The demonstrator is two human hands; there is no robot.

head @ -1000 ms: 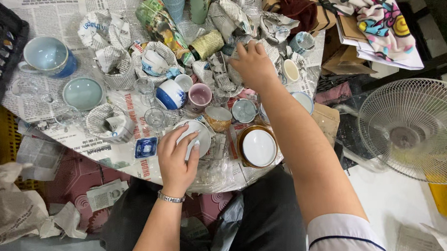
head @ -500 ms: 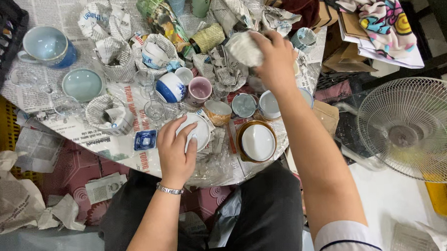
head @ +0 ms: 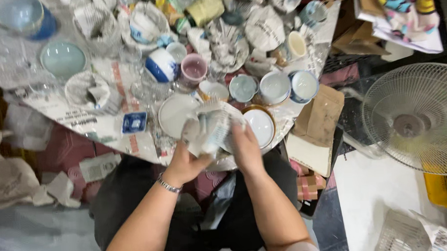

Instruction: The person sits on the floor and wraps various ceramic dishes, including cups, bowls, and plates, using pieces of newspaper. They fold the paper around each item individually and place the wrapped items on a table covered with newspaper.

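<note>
Right, both your hands grip the newspaper bundle (head: 209, 131) at the table's (head: 84, 120) near edge: left hand (head: 185, 164) cupped under, right hand (head: 245, 148) closed on its side (contents hidden), steadying it over the plate (head: 176, 115).

Counted beside the fan (head: 415, 120): three small cups (head: 274, 87) in a row, one pink cup (head: 194, 68), two hands (head: 244, 148).

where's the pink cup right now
In the head view, the pink cup stands upper middle on the newspaper-covered table, just right of the blue and white cup and beyond the left hand.
</note>
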